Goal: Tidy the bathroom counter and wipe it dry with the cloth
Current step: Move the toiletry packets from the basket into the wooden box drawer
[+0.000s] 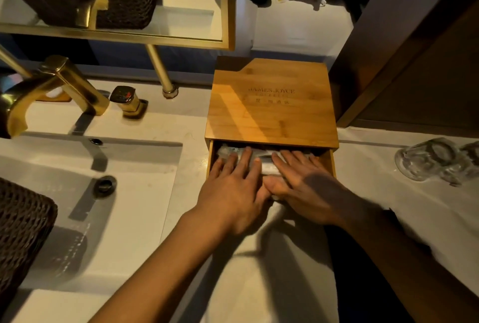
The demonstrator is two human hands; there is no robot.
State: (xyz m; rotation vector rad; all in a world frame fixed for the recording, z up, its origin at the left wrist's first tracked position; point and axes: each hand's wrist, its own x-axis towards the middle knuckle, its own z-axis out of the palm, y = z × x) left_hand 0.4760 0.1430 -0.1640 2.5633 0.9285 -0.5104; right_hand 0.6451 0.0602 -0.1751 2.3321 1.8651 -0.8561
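A wooden box [272, 105] with printed lettering stands on the white counter [186, 125] to the right of the sink. Its drawer [210, 159] is pulled out toward me and holds several plastic-wrapped packets [228, 153]. My left hand [230, 188] lies flat on the packets at the drawer's left side, fingers spread. My right hand [303, 180] lies flat beside it on the right side, fingers reaching under the box top. A white cloth [272, 258] lies on the counter under my forearms, partly hidden by them.
The white sink [124, 193] with its drain [105, 184] fills the left. A gold faucet [51, 89] and handle [127, 101] stand behind it. Upturned glass tumblers [430, 162] sit at the right. A dark woven basket [23, 232] is at the left edge.
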